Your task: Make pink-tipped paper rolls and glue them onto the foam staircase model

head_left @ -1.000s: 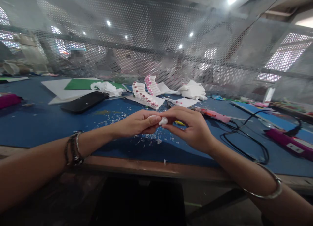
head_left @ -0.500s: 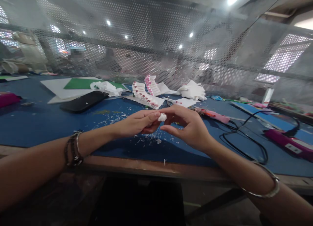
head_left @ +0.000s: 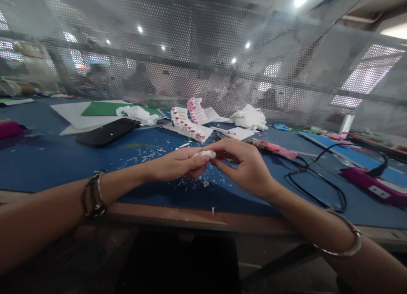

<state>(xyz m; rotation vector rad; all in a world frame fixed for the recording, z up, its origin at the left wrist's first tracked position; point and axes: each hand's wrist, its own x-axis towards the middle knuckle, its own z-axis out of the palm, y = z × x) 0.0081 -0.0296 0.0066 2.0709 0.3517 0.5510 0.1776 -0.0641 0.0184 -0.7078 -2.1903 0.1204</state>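
Note:
My left hand (head_left: 178, 163) is closed on a small crumpled white piece (head_left: 205, 154), soft like tissue or paper, pinched under the thumb. From the other side my right hand (head_left: 243, 165) has its thumb and fingertips pressed together at the right end of the same white piece. Both hands are just above the blue table top (head_left: 152, 192), near its front edge. White scraps (head_left: 206, 183) lie scattered beneath and around them. Behind the hands, a folded white strip with dark red pieces along its edge (head_left: 187, 124) stands on white paper.
A pink hot glue gun (head_left: 280, 150) lies right of the hands, its black cable (head_left: 297, 186) looping near a purple power strip (head_left: 372, 186). At left are a black phone (head_left: 108, 132), white and green sheets (head_left: 103, 109) and crumpled tissue (head_left: 138, 115). A perforated screen (head_left: 190, 44) rises behind.
The fingers of my right hand have closed onto the white piece, where they were apart before. More of the piece now shows above my left thumb.

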